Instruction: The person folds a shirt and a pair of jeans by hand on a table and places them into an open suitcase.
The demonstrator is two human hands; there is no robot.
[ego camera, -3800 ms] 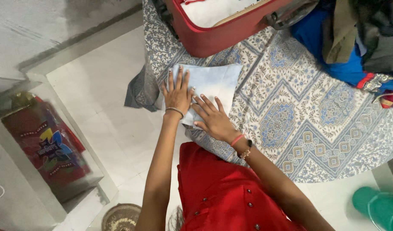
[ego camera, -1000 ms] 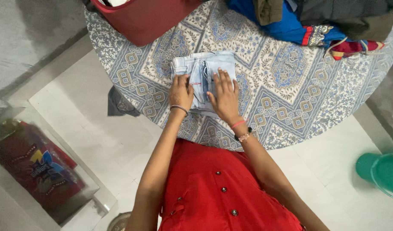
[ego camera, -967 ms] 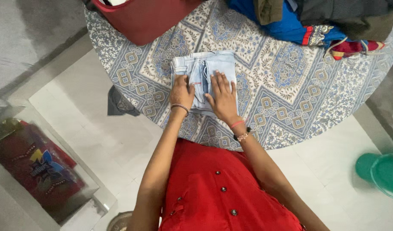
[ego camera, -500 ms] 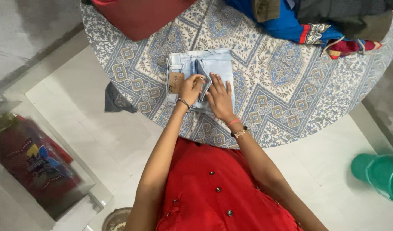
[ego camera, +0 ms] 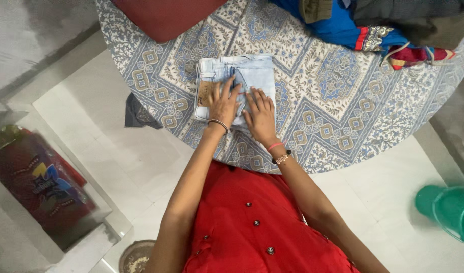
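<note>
A folded pair of pale blue jeans (ego camera: 252, 73) with a brown waist patch lies on a round table covered by a blue and beige patterned cloth (ego camera: 323, 96). My left hand (ego camera: 224, 103) presses flat on the near left part of the jeans, fingers spread. Beside it, my right hand (ego camera: 261, 115) lies flat on the near right part, fingers apart. Neither hand grips anything.
A dark red container (ego camera: 166, 17) stands at the table's far left. A heap of blue, grey and multicoloured clothes (ego camera: 373, 23) lies at the far right. A green bucket (ego camera: 446, 210) stands on the white floor at right; a red printed bag (ego camera: 37, 184) at left.
The garment has gone from a wide flat piece to a smaller folded bundle. In the last second both hands slid forward over the jeans, my left moving rightward off the waist patch.
</note>
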